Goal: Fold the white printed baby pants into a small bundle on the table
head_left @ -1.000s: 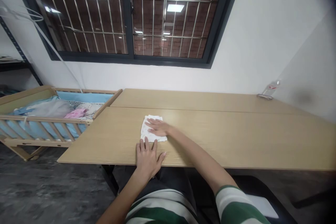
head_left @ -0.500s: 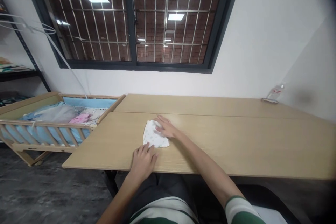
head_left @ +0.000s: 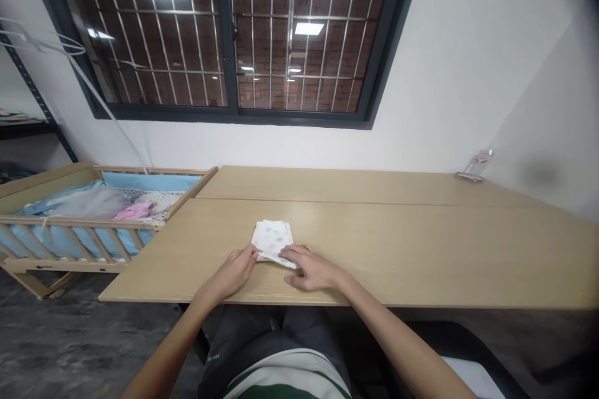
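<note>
- The patterned white cloth (head_left: 272, 237) lies near the middle of the bench's (head_left: 397, 249) left part, a little back from the near edge, its near side looking turned up or folded.
- The left hand (head_left: 237, 271) has its fingertips pressed together, apparently pinching the cloth's near left corner.
- The right hand (head_left: 312, 267) rests its fingers on the near right corner, thumb spread away; whether any fabric is gripped underneath, I cannot tell.
- If the right fingers only press, that corner could slip and the near edge would run crooked.
- Uneven pull between the hands could skew or wrinkle the thin-looking layers.
- The bench top looks smooth, so a tug toward the near side might drag the whole cloth along.
</note>
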The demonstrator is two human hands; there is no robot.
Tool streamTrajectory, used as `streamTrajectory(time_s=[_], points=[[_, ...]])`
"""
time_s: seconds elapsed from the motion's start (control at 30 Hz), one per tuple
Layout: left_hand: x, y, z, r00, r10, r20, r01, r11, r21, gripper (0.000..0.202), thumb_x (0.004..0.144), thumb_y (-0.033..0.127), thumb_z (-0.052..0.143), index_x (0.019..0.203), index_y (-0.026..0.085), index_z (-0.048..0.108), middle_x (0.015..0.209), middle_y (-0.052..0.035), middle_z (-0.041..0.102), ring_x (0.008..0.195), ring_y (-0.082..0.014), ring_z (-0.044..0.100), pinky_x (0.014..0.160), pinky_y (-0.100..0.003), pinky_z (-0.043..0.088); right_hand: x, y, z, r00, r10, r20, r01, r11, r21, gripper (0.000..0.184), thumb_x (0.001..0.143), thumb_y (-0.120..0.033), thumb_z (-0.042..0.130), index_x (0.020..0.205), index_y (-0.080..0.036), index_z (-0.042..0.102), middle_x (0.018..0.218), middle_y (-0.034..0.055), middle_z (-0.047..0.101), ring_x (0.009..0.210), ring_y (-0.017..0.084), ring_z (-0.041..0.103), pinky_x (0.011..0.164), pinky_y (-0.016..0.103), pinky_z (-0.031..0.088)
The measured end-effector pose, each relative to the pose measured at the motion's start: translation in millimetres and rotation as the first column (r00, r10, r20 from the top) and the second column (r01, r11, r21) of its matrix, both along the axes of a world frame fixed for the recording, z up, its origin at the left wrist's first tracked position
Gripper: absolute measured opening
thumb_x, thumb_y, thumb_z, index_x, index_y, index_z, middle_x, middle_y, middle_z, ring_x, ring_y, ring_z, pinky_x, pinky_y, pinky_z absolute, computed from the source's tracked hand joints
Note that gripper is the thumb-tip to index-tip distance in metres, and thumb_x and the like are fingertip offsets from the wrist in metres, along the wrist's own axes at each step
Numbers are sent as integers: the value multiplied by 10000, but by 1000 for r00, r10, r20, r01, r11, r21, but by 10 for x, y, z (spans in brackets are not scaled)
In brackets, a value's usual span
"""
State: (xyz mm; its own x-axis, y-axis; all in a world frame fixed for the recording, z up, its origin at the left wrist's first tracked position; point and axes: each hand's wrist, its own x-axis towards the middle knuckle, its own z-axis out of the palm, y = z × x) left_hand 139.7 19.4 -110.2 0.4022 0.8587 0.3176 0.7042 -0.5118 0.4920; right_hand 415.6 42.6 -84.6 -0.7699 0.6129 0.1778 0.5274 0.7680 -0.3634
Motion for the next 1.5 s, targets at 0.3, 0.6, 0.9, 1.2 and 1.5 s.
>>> streamTrajectory(time_s=[0.3,0.6,0.9,1.2,1.5], points=[[-117,163,50,983,-60,171,91,979,-183,357,899,497,587,1129,226,621,1171,-76,700,1083,-263,643,970,-367,489,-8,154,6,956,-160,-245,115,976,-187,283,1004,-306,439,1166,-217,652,1159,88,710,1056,261,638,971,398,475],[2,667,-6,976,133,175,-108,983,-147,333,975,443,441,1094,179,605,1061,-83,728,947,-226,677,830,-329,529,-91,595,-56,852,-423,-307,364,902,-233,248,929,-432,561,1014,-203,604,913,57,700,808,225,640,733,333,519],[196,1057,-123,915,402,14,-399,911,-101,233,975,342,474,1065,175,609,1110,-156,720,1038,-272,671,848,-355,486,-118,1014,-325,684,-604,-409,511,797,-321,346,864,-317,608,1175,-192,521,882,39,699,781,203,658,731,340,540],[327,915,-77,916,397,58,-402,907,129,529,1013,374,390,1466,106,337,1469,-233,502,1395,-300,453,1114,-466,378,-262,860,-347,681,-595,-427,616,780,-104,445,954,-333,433,1352,-141,482,1313,198,601,1264,304,546,1093,494,426],[574,859,-300,985,71,-159,-46,986,160,787,1014,593,207,1573,38,207,1655,-209,226,1556,-268,152,1259,-441,176,-509,699,-372,963,-265,39,255,952,169,697,939,-323,408,1589,-103,281,1655,155,266,1544,284,189,1258,482,135]])
